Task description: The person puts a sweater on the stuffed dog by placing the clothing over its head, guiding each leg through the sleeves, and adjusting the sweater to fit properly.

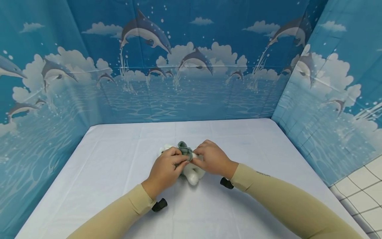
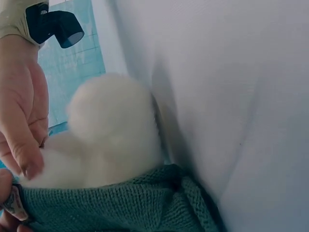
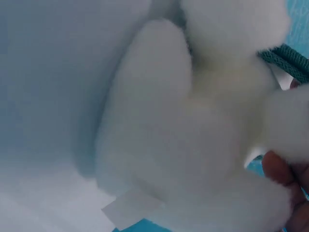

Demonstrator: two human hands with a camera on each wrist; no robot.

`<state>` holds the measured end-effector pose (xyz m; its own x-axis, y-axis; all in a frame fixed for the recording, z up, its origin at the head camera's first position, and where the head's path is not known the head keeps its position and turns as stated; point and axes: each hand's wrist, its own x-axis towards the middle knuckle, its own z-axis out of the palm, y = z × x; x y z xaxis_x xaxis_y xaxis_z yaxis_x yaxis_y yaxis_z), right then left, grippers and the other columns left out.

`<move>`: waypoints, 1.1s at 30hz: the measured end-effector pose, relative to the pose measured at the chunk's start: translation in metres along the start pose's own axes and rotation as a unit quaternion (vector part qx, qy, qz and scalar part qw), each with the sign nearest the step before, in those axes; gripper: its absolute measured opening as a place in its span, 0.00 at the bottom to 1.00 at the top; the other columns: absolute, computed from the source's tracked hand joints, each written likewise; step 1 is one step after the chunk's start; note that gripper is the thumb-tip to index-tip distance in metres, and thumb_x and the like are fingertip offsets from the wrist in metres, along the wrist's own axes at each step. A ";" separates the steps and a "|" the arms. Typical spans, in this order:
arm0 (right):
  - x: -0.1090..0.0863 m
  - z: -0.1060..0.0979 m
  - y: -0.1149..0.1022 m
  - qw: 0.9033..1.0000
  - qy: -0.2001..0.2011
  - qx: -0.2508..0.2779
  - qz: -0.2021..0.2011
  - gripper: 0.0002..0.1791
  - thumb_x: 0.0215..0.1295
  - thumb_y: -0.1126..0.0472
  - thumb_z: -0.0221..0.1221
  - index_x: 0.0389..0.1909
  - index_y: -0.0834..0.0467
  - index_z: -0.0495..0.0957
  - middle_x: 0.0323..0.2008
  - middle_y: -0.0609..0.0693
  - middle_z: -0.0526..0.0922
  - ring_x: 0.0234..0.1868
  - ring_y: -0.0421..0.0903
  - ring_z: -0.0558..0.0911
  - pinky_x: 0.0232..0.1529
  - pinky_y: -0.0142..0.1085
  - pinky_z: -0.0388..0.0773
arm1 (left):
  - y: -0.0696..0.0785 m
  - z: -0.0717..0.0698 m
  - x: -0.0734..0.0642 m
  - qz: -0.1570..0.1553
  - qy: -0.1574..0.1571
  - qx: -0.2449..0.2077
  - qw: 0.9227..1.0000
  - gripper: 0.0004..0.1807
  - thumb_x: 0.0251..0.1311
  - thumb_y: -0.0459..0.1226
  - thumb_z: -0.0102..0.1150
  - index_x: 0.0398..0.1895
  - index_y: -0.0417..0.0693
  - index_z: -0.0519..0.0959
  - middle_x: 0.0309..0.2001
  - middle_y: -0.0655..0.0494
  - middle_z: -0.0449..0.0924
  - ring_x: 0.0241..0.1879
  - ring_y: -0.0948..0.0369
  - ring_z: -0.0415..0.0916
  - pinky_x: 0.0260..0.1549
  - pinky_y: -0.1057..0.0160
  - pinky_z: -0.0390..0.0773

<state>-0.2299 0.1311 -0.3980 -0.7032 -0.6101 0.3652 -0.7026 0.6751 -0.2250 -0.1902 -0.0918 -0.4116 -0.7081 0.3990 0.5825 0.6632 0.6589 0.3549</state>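
Observation:
A white plush toy (image 1: 192, 176) lies on the table between both hands, with a green knitted garment (image 1: 184, 148) partly bunched over it. The left hand (image 1: 165, 168) pinches the garment's edge between thumb and fingers. In the left wrist view, a small label (image 2: 16, 205) shows at that pinched edge, and the ribbed opening spans the toy's body. On the other side, the right hand (image 1: 215, 160) grips one of the toy's limbs (image 3: 287, 123), its fingers curled in under it. The toy's furry back and a white tag (image 3: 131, 209) appear in the right wrist view.
A white cloth covers the table (image 1: 238, 142). Blue curtains (image 1: 191, 96) printed with dolphins stand behind it and on both sides. A black wrist camera (image 1: 159, 205) hangs below the left sleeve, another black camera (image 1: 226, 183) below the right.

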 end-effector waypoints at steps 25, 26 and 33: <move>0.006 0.000 -0.001 0.990 -0.041 0.101 0.094 0.34 0.70 0.56 0.70 0.73 0.58 0.70 0.52 0.51 0.86 0.52 0.49 0.84 0.52 0.43 0.83 | -0.003 0.000 -0.001 -0.014 -0.014 0.020 1.000 0.11 0.67 0.37 0.71 0.51 0.50 0.91 0.43 0.57 0.81 0.35 0.64 0.76 0.32 0.67 0.79; 0.007 0.001 -0.002 0.991 -0.037 0.093 0.090 0.34 0.70 0.57 0.70 0.73 0.58 0.70 0.50 0.50 0.87 0.51 0.48 0.85 0.51 0.43 0.83 | -0.003 0.000 -0.001 -0.014 -0.014 0.021 1.000 0.11 0.67 0.37 0.71 0.51 0.50 0.91 0.43 0.56 0.81 0.35 0.64 0.76 0.32 0.67 0.79; 0.008 0.004 -0.005 0.994 -0.008 0.068 0.083 0.29 0.71 0.59 0.68 0.70 0.59 0.75 0.40 0.49 0.88 0.43 0.45 0.86 0.45 0.41 0.83 | -0.004 0.002 -0.003 -0.010 -0.010 0.027 1.000 0.12 0.65 0.37 0.73 0.51 0.50 0.91 0.43 0.57 0.83 0.34 0.65 0.78 0.31 0.68 0.79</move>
<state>-0.2321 0.1208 -0.3977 -0.8109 -0.5025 0.2999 -0.5851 0.7050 -0.4009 -0.1912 -0.0945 -0.4161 -0.7269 0.3973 0.5601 0.6347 0.7002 0.3270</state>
